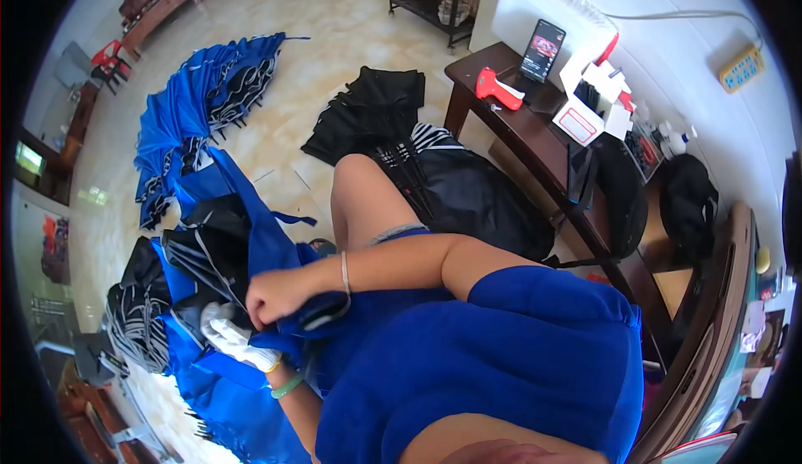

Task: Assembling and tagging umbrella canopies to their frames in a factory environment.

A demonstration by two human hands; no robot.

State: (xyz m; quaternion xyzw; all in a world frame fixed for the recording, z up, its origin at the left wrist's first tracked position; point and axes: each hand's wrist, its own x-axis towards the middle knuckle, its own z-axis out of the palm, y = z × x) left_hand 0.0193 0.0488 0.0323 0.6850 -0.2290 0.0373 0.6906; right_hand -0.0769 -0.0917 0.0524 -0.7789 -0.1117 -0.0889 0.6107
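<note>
Across my lap, on the left, lies a blue umbrella (280, 243) with a black inner side and thin ribs, its cloth loose and folded. My left hand (238, 340), in a white glove with a green bangle at the wrist, is closed on the umbrella's cloth. Just above it, my bare right hand (280, 297) is slightly blurred, its fingers curled and pinched together against the dark cloth by a rib. What lies between those fingertips is hidden. A light band circles the right wrist.
Blue umbrellas (171, 134) fan out on the tiled floor; more blue cloth (238, 418) lies lower left. Black umbrellas (372, 113) lie ahead, beside a large black bundle (484, 192). A dark wooden table (535, 151) at right carries a red tagging gun (499, 90), a phone (541, 50) and boxes.
</note>
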